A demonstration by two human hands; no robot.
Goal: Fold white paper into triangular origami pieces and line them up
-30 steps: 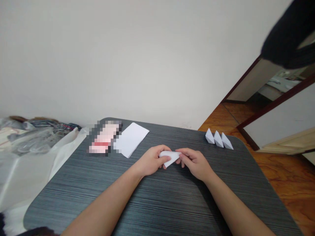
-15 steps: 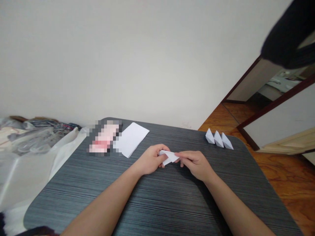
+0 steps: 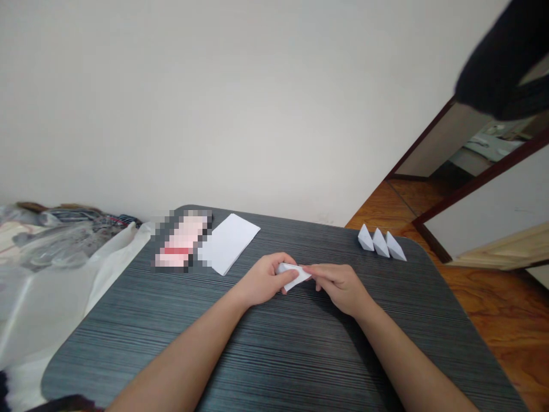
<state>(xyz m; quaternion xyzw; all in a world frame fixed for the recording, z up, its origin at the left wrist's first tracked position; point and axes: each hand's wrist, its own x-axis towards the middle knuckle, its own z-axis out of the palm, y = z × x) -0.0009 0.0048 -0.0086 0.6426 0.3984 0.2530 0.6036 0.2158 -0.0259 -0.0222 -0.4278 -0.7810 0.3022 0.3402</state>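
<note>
Near the middle of the dark counter (image 3: 300, 355), the left hand (image 3: 263, 280) and right hand (image 3: 341, 287) pinch a small folded white paper (image 3: 294, 276), maybe to hold it shut. Three folded paper shapes (image 3: 381, 243) stand at one o'clock and a white paper pile (image 3: 227, 243) lies at eleven, seemingly out of the way.

Folded white paper (image 3: 294, 274) pinched between left hand (image 3: 263, 280) and right hand (image 3: 341, 288) over the dark desk (image 3: 300, 355); three folded paper shapes (image 3: 380, 243) near its far right corner.

On the dark counter (image 3: 300, 355), a white paper stack (image 3: 228, 244) sits right of a blurred packet (image 3: 180, 239). Three white paper folds (image 3: 380, 242) stand far right.
</note>
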